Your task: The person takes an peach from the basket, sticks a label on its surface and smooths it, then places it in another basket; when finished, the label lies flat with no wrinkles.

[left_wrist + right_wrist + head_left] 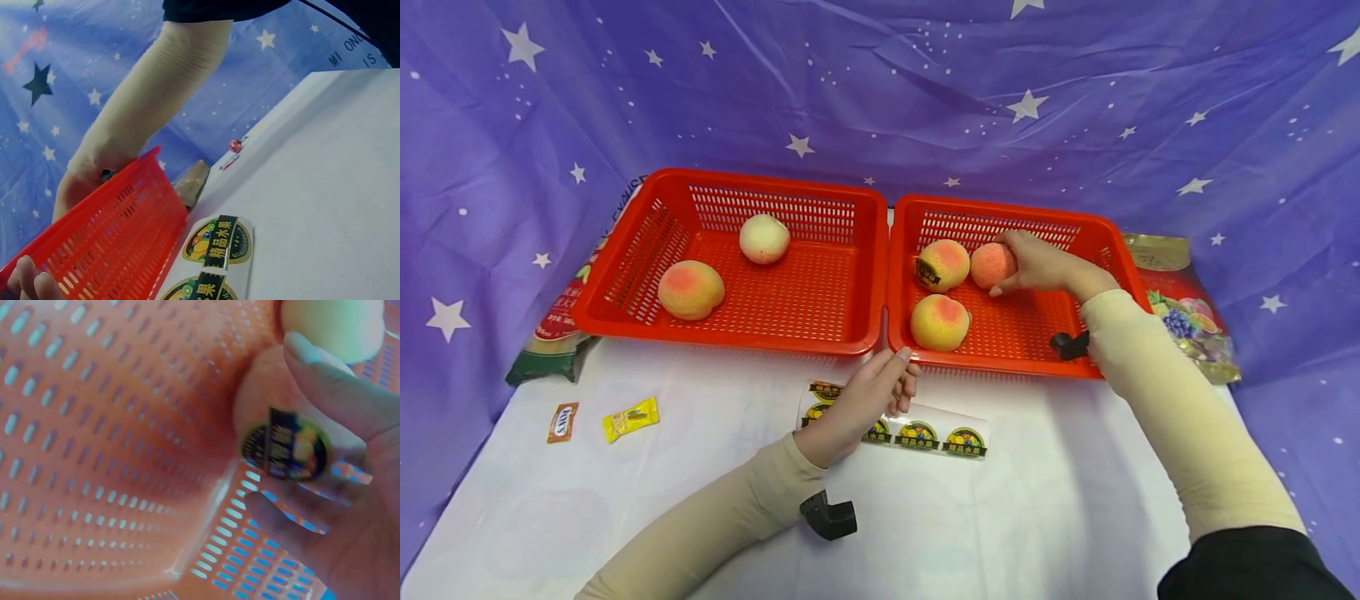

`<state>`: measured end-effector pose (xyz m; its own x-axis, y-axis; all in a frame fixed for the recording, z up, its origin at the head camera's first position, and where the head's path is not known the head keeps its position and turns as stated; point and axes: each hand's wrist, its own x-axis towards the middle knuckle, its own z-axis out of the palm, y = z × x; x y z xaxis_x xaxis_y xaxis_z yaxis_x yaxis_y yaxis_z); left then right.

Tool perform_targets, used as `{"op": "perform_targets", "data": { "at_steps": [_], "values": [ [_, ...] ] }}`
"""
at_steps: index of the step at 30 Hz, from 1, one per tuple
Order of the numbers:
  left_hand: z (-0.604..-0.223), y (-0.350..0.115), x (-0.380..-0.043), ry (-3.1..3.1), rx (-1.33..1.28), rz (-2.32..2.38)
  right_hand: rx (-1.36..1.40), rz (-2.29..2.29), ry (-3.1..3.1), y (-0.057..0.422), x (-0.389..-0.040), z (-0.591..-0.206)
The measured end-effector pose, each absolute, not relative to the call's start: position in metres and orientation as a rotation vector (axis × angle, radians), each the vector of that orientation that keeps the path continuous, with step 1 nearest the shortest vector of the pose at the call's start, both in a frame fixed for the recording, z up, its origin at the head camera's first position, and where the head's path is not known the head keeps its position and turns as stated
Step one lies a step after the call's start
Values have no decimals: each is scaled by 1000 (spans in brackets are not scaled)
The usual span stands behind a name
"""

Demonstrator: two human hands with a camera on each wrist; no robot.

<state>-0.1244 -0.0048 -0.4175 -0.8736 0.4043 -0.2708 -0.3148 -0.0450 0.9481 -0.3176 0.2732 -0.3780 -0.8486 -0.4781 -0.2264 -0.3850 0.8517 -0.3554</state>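
My right hand (1041,262) is inside the right red basket (1022,367), its thumb and fingers around a pinkish peach (992,267). In the right wrist view this peach (256,400) bears a dark round fruit sticker (284,450). Beside it sit a yellow-pink peach (951,260) with a similar sticker and another peach (940,323) nearer the front. My left hand (868,396) is at the front rims where the baskets meet, fingers loosely bent and holding nothing. Beneath it lies a strip of fruit stickers (917,433), partly hidden by that hand.
The left red basket (730,335) holds a pale peach (764,239) and a yellow-pink peach (691,290). Packaging bags lie behind the left basket (553,333) and beyond the right one (1191,308). A yellow candy (631,419) and a brown wrapper (562,422) rest on the white table.
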Motion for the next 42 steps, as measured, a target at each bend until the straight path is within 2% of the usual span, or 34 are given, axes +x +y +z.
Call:
{"op": "perform_targets", "data": {
  "at_steps": [12, 20, 27, 33, 42],
  "values": [
    [-415, -17, -126, 1800, 112, 1896, -490, -421, 2705, 291, -306, -330],
    [-399, -69, -112, 1801, 62, 1852, -550, -520, 2813, 266, -288, -289],
    [-416, -116, -109, 1851, -78, 2081, -850, -471, 2827, 209, -271, -278],
    [-438, -129, -115, 1978, 34, 2219, -1153, -417, 2768, 144, -264, -277],
    [-453, -128, -120, 2022, 113, 2259, -1321, -211, 2655, 46, -289, -286]
  ]
}}
